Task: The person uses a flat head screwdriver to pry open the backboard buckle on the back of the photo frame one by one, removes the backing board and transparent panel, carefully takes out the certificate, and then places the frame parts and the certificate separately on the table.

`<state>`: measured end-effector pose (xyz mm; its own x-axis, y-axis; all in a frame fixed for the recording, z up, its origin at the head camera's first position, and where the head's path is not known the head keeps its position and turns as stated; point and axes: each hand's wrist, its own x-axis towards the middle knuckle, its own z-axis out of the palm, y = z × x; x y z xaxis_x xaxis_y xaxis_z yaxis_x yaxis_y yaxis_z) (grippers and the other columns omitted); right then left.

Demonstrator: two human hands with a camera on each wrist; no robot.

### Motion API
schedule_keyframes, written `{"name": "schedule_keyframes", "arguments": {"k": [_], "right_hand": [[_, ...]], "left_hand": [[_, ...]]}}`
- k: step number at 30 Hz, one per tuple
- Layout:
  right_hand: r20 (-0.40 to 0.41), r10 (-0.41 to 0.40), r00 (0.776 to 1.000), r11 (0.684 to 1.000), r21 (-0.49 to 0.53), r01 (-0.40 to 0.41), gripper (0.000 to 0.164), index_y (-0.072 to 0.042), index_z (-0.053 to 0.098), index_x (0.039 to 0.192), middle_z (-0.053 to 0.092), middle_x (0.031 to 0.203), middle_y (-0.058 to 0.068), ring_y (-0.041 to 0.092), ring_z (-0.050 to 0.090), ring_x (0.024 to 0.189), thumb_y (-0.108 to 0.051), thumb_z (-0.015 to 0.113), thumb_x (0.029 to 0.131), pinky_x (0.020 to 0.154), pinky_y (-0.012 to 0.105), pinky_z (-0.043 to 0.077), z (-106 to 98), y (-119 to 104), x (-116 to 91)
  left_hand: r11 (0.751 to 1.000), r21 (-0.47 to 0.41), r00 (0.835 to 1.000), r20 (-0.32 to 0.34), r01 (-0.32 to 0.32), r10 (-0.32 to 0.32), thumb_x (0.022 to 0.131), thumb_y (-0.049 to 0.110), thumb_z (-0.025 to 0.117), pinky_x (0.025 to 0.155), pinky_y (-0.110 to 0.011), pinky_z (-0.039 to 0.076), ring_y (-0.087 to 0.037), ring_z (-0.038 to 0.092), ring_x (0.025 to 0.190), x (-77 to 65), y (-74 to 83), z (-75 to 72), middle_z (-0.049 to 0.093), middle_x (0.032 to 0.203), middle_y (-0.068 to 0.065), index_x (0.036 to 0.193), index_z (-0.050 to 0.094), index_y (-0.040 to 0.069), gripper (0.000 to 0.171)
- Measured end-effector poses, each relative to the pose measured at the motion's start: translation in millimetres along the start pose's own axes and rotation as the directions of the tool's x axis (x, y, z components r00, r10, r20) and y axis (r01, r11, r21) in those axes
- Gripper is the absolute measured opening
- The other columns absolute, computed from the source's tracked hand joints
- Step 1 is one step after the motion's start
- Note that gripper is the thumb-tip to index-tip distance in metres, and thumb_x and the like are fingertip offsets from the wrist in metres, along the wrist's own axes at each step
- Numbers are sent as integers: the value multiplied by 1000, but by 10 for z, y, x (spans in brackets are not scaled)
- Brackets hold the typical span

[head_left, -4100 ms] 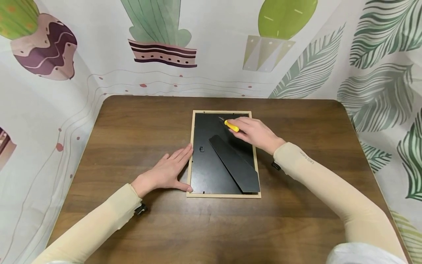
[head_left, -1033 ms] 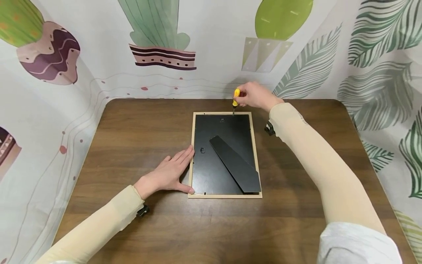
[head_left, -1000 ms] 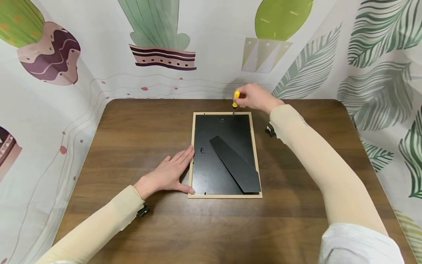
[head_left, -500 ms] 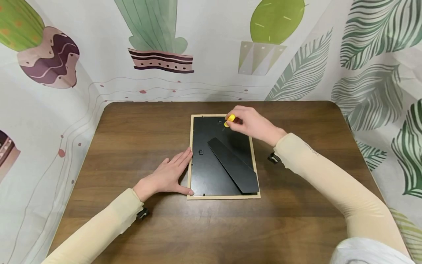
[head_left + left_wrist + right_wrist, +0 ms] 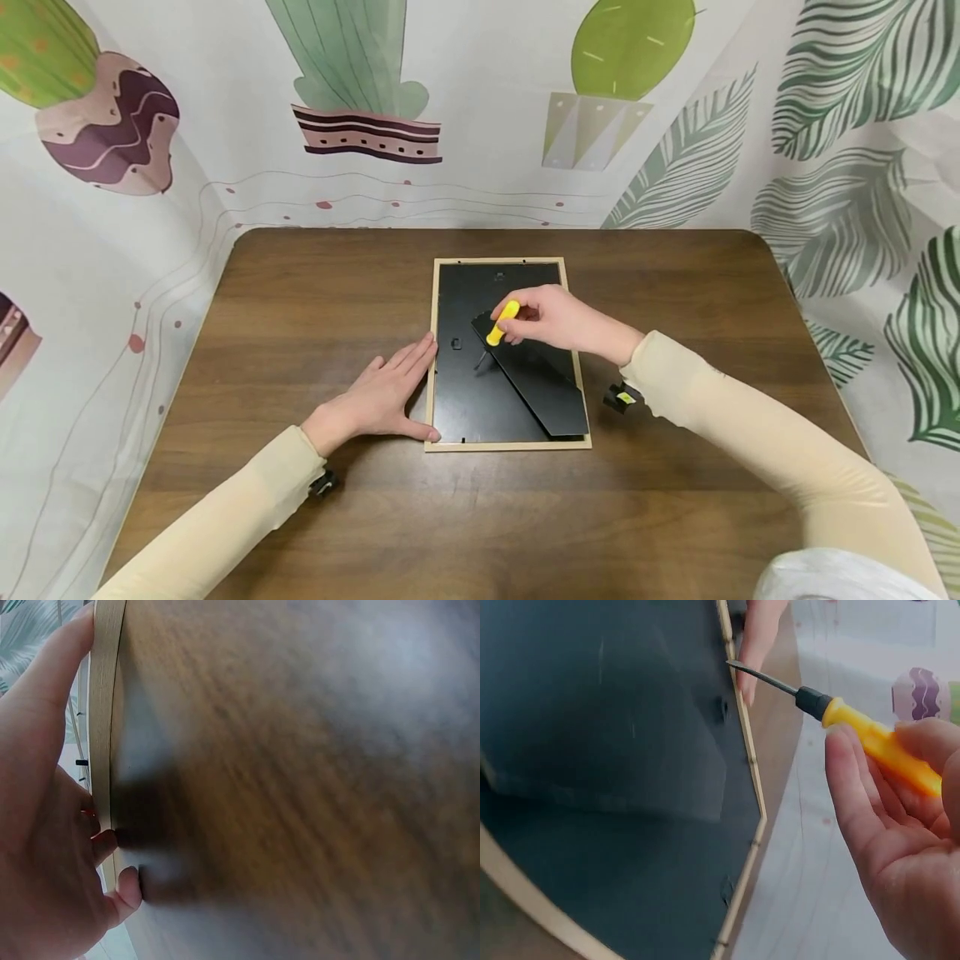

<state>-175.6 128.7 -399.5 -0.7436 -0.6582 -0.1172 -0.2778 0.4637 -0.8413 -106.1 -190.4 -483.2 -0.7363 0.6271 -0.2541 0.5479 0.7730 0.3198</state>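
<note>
Left hand [image 5: 378, 392], fingers extended, touches picture frame [image 5: 465, 396] mid-view, likely steadying it; right hand [image 5: 552, 317] pinches yellow screwdriver [image 5: 503, 323], probably for control.

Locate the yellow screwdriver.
In the head view, the screwdriver is in the right hand, near the far end of the black stand on the picture frame.

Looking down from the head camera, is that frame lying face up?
No: the frame lies face down, since its black back and stand show on top.
</note>
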Motion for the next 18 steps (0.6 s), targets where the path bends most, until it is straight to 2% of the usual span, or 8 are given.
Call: {"name": "schedule_keyframes", "arguments": {"k": [4,7,13,18], "right_hand": [[7,40,999,992,117,-40,25,5,67,117,76,97,11,26,75,81,-6,74,97,82,49,61,124,-18,-17],[17,55,998,985,165,-58,21,4,65,113,76,95,12,24,75,78,-7,74,97,79,49,61,219,-5,-9],[125,91,988,986,131,-107,17,3,65,109,76,91,12,25,75,76,-11,70,101,76,40,62,383,28,49],[182,135,974,980,118,-158,15,0,65,106,75,89,8,31,75,79,-13,69,101,77,42,62,508,19,130]], "left_hand": [[1000,2,1000,-1,3,-3,71,89,68,112,-71,32,-32,23,158,7,0,8,4,176,-6,168,10,9,138],[1000,6,1000,-3,2,-2,71,88,68,112,-70,32,-32,24,157,8,-1,13,5,176,-7,168,11,8,138],[1000,-6,1000,15,10,-10,72,88,69,112,-71,32,-31,22,158,7,12,11,4,176,-7,168,10,8,139],[1000,-12,999,32,26,-25,72,89,67,112,-72,31,-30,19,159,21,6,12,2,176,-6,168,7,9,139]]}}
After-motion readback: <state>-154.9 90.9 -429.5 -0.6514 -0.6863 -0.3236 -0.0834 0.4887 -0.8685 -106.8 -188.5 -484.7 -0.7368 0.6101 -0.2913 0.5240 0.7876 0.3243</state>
